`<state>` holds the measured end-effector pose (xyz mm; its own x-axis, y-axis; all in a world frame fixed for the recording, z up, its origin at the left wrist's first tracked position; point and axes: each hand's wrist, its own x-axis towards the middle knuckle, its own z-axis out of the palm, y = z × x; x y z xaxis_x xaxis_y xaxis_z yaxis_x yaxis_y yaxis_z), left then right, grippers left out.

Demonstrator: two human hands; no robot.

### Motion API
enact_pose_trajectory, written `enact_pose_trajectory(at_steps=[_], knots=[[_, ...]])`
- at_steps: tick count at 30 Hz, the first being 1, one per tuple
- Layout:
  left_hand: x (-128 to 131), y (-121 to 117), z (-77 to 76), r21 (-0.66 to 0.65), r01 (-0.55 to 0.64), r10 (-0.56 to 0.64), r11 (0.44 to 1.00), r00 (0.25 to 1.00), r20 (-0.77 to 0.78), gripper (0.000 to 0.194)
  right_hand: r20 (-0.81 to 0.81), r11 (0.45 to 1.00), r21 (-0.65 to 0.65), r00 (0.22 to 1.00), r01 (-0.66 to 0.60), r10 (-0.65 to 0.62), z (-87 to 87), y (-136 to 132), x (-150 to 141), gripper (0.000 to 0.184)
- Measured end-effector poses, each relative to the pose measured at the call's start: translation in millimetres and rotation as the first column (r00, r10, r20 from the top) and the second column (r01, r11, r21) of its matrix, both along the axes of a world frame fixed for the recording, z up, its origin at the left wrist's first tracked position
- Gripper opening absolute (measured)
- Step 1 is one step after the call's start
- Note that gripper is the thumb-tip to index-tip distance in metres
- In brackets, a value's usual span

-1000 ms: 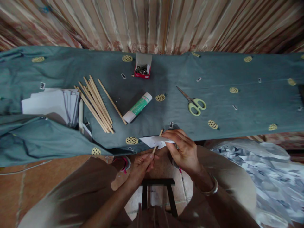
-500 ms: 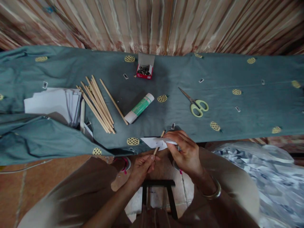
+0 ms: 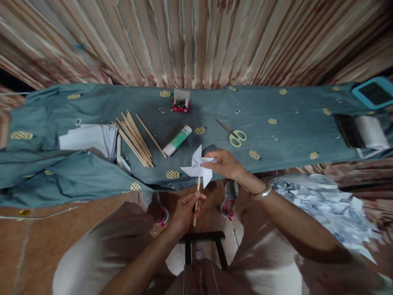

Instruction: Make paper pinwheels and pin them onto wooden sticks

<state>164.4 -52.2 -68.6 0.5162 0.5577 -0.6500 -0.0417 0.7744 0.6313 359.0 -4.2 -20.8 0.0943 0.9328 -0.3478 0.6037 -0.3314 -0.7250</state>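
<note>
A white paper pinwheel (image 3: 196,166) faces me at the front edge of the cloth-covered table, set on a thin wooden stick (image 3: 198,183). My left hand (image 3: 187,206) is closed round the lower part of that stick, whose end pokes out below the fingers. With thumb and fingers, my right hand (image 3: 222,164) pinches the pinwheel near its middle, covering part of the right-hand blade. Beyond the hands lie a green and white glue stick (image 3: 178,140) and scissors (image 3: 236,137) with light green handles.
Several wooden sticks (image 3: 135,139) and a stack of white paper (image 3: 87,139) lie at the left. A small red box (image 3: 181,104) of metal pins stands open at the back. On the right are a blue-framed device (image 3: 374,93) and, lower down, a heap of white paper pieces (image 3: 319,205).
The pinwheel has turned from nearly edge-on to face me, with its blades spread. My right hand now pinches near its middle. The head view has shifted, showing more on the right.
</note>
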Motion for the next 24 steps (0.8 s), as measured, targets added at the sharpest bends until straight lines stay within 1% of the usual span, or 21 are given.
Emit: enact_pose_trajectory(at_steps=[3,6,8,11,13,15,17,24], knots=[[-0.2,-1.3,6.0,-0.029,-0.003,0.005,1.0,0.998,0.065,0.055,0.037,0.994,-0.086,0.997,-0.06,0.064,9.0,15.2,2.4,0.011],[0.5,-1.7,9.2,-0.054,-0.004,0.01,0.999,0.993,0.119,0.054,0.126,0.988,-0.123,0.986,-0.096,0.112,17.7,27.0,1.5,0.006],[1.4,-1.7,9.5,-0.064,-0.005,0.013,0.998,0.99,0.138,0.054,0.13,0.982,-0.148,0.982,-0.116,0.135,20.1,32.8,1.5,0.006],[2.4,-1.4,9.1,-0.073,0.0,0.011,0.997,0.988,0.154,0.052,0.001,0.97,-0.206,0.992,-0.127,0.13,18.0,38.3,3.8,0.009],[2.7,-1.2,9.3,-0.077,-0.001,0.013,0.997,0.987,0.158,0.05,-0.109,0.964,-0.244,0.991,-0.103,0.078,15.8,40.4,5.4,0.012],[2.9,-1.0,9.9,-0.079,-0.004,0.017,0.997,0.986,0.163,0.048,-0.173,0.959,-0.273,0.984,-0.083,0.037,15.3,41.4,6.0,0.016],[3.3,-1.0,10.3,-0.079,-0.005,0.019,0.997,0.985,0.17,0.048,-0.186,0.954,-0.289,0.982,-0.081,0.028,16.1,42.0,5.4,0.019],[3.2,0.0,7.7,-0.075,0.009,0.004,0.997,0.984,0.178,0.047,-0.156,0.944,-0.325,0.988,-0.066,0.015,16.8,45.5,2.4,0.025]])
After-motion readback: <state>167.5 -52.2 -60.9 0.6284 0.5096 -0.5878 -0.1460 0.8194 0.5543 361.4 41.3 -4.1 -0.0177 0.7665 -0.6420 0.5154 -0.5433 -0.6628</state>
